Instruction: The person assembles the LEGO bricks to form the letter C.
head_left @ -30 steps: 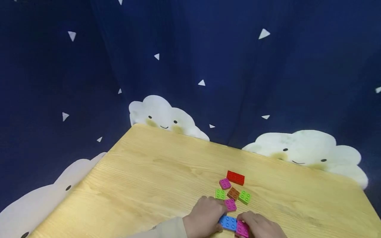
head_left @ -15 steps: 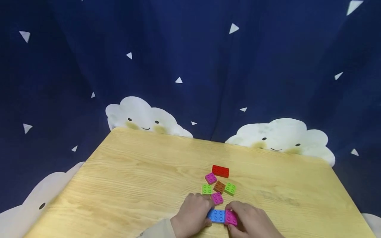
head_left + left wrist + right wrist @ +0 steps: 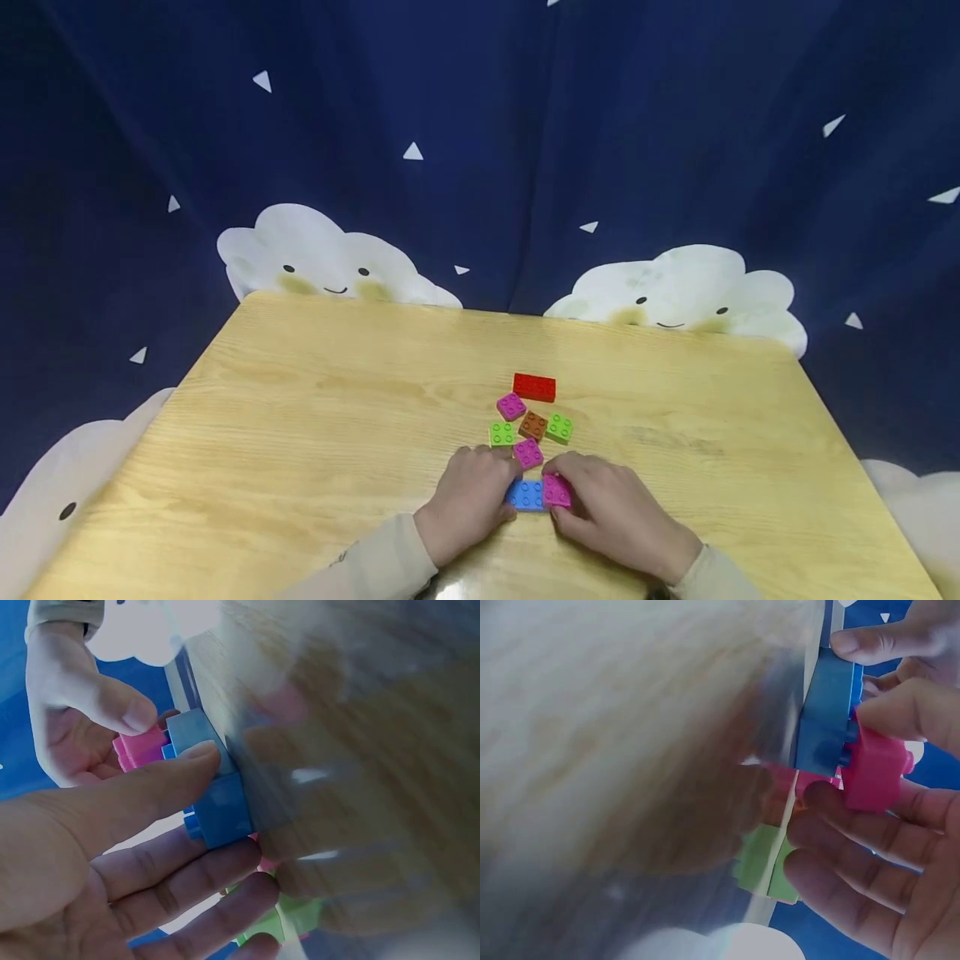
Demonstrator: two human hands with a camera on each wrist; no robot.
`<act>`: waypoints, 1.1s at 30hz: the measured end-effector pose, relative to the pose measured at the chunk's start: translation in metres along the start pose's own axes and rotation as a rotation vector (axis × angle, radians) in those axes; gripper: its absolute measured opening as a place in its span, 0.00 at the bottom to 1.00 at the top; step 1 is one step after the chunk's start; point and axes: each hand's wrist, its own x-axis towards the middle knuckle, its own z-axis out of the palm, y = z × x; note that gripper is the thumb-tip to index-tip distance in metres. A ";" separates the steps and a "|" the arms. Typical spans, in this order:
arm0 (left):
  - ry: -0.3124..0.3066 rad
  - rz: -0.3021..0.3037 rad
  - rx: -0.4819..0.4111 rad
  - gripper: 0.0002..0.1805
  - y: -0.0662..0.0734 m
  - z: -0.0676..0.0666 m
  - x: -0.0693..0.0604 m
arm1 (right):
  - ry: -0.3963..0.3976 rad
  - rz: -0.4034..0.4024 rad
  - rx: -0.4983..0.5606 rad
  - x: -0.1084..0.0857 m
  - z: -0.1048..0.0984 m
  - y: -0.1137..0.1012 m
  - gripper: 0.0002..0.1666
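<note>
A blue building brick (image 3: 527, 495) lies on the wooden table between both hands. My left hand (image 3: 472, 500) grips its left end; in the left wrist view the thumb lies along the side of the blue brick (image 3: 225, 810). My right hand (image 3: 615, 510) pinches a pink brick (image 3: 557, 490) between thumb and fingers over the right end of the blue one. In the right wrist view the pink brick (image 3: 874, 771) sits at the blue brick's studs, some of which still show between the two. The left fingertips are partly hidden in the head view.
Just beyond the hands lie a magenta brick (image 3: 528, 453), a green brick (image 3: 502, 433), a brown brick (image 3: 533, 426), another green brick (image 3: 559, 427), another magenta brick (image 3: 512, 406) and a longer red brick (image 3: 535, 387). A dark blue cloud-print curtain (image 3: 480, 208) borders the wooden table (image 3: 337, 400).
The head view has shifted, so table and hands appear further left and higher. The pink brick stays at the blue brick's right end, and both hands keep their hold.
</note>
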 end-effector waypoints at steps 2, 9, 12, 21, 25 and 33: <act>0.011 0.004 0.003 0.18 0.001 0.000 -0.001 | -0.003 -0.011 -0.001 0.002 0.000 -0.001 0.19; 0.027 0.010 0.016 0.18 -0.001 -0.005 0.001 | -0.044 -0.046 0.030 0.009 -0.009 0.003 0.20; 0.021 0.009 0.014 0.18 -0.001 -0.006 0.000 | -0.058 -0.047 0.033 0.009 -0.010 0.004 0.21; -0.017 -0.006 -0.017 0.17 0.001 -0.004 -0.001 | -0.096 -0.006 0.022 0.004 -0.008 0.003 0.22; -0.021 -0.008 -0.015 0.17 0.001 -0.003 -0.001 | -0.102 0.003 0.027 0.004 -0.009 0.003 0.22; -0.026 -0.008 -0.015 0.16 0.002 -0.004 0.000 | -0.088 0.002 0.054 0.003 -0.006 0.007 0.22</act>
